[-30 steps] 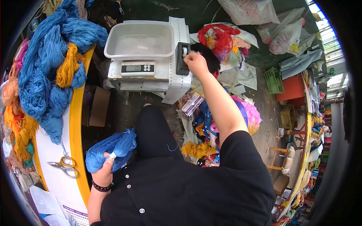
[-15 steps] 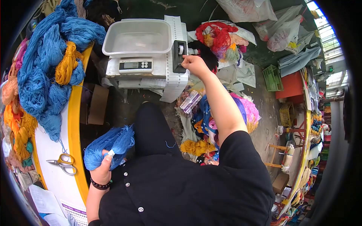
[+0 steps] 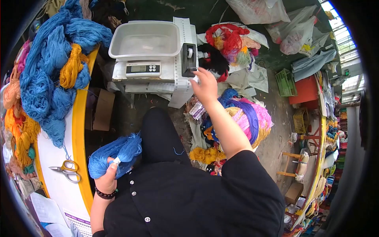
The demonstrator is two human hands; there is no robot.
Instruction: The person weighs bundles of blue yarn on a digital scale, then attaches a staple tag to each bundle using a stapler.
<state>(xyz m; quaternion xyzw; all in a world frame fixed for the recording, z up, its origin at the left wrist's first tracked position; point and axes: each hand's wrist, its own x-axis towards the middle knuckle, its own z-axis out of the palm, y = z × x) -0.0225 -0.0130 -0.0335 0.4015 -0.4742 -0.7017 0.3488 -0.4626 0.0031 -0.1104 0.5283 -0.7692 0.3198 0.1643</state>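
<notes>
My left hand (image 3: pixel 106 179) is wrapped round a skein of blue yarn (image 3: pixel 118 152) with a small white band on it, low beside my left thigh. My right hand (image 3: pixel 206 85) is raised just below a black tape dispenser (image 3: pixel 189 59); its fingers are apart, and the thumb and forefinger are near a strip of printed white labels (image 3: pixel 182 89). Whether a fingertip touches the strip or holds a small label is too small to tell. Left of the dispenser stands a digital scale (image 3: pixel 143 68) with a clear plastic tub (image 3: pixel 144 39) on top.
On the yellow-edged white table (image 3: pixel 63 189) at left lie scissors (image 3: pixel 70 170), a big heap of blue yarn (image 3: pixel 49 71) and a yellow skein (image 3: pixel 71 67). Colourful yarn bundles (image 3: pixel 252 122) sit on the floor at right. Plastic bags (image 3: pixel 296 37) and a green crate (image 3: pixel 286 82) stand farther off.
My right hand has drawn back from the dispenser, down and slightly right, and its fingers have spread. My left hand still grips the blue skein.
</notes>
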